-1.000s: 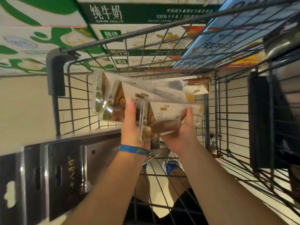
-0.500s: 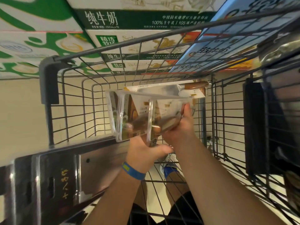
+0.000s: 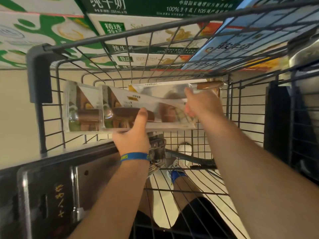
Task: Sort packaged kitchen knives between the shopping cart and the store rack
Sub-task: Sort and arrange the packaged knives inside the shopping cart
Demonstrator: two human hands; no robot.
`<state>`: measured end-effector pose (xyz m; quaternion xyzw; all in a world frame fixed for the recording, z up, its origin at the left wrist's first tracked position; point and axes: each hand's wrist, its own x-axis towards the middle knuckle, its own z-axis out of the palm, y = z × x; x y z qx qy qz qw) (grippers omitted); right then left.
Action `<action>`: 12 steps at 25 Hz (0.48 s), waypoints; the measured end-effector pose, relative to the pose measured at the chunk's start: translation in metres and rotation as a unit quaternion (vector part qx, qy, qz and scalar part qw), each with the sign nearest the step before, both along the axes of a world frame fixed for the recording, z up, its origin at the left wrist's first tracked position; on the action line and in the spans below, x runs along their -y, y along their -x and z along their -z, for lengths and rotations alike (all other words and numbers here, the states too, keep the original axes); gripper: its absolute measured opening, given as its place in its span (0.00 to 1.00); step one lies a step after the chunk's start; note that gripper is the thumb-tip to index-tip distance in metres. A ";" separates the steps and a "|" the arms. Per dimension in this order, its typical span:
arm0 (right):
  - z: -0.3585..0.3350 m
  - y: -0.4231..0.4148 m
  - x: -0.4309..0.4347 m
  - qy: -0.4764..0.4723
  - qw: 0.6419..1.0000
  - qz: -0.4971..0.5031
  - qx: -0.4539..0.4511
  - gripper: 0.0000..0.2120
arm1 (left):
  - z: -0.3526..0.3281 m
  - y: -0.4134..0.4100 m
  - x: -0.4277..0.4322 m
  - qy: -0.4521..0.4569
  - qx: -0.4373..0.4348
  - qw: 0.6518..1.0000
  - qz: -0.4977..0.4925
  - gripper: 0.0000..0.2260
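- Blue-banded at the wrist, gripping with the left hand point(image 3: 133, 137) the near edge of a fan of clear plastic blister packs point(image 3: 124, 109) holding brown-handled kitchen knives; thumb pressing flat on top, fingers hidden beneath.
- Clasping the fan's right end with the right hand point(image 3: 202, 104), thumb reaching over the upper edge and fingers curling at the lower one, somewhat blurred.
- Holding the fan roughly level inside the dark grey wire shopping cart point(image 3: 120, 38), above the wire floor and toward the far end of the basket.
- Keeping the fan's left edge just beside the left wire wall, without showing whether touching or apart.
- Leaving open room between the right forearm and the right wire wall, narrowing at a black flat slab point(image 3: 276, 121) leaning on that wall.
- Overlapping, with the fan's far edge, a flat clear pack point(image 3: 164, 90) with a silver blade and brown handle, lying along the far wall.
- Stretching the left forearm just beside glossy black packs point(image 3: 51, 190) with hang holes and gold lettering, crowding the near left corner.
- Showing a white-and-blue shoe point(image 3: 176, 171) through the floor grid, and green-and-white milk cartons point(image 3: 110, 28) standing stacked beyond the far rim.
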<state>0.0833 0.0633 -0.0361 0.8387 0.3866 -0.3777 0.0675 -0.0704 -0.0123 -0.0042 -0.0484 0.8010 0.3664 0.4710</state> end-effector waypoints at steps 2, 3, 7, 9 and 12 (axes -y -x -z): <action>0.026 -0.006 -0.031 -0.068 0.990 -0.117 0.038 0.17 | 0.005 -0.001 0.008 -0.025 -0.025 0.999 0.014 0.31; 0.040 -0.003 -0.042 -0.062 0.980 -0.187 0.024 0.20 | 0.007 -0.003 0.012 -0.041 -0.035 0.998 0.028 0.28; 0.076 0.003 -0.040 -0.035 0.912 -0.401 0.085 0.35 | 0.004 -0.006 0.020 -0.169 -0.007 0.983 0.066 0.14; 0.083 -0.003 -0.021 -0.023 0.898 -0.425 0.112 0.43 | 0.005 -0.001 0.022 -0.184 0.005 0.979 0.083 0.12; 0.086 -0.011 0.002 0.026 0.895 -0.424 0.136 0.45 | 0.007 0.003 0.024 -0.209 0.028 0.973 0.092 0.10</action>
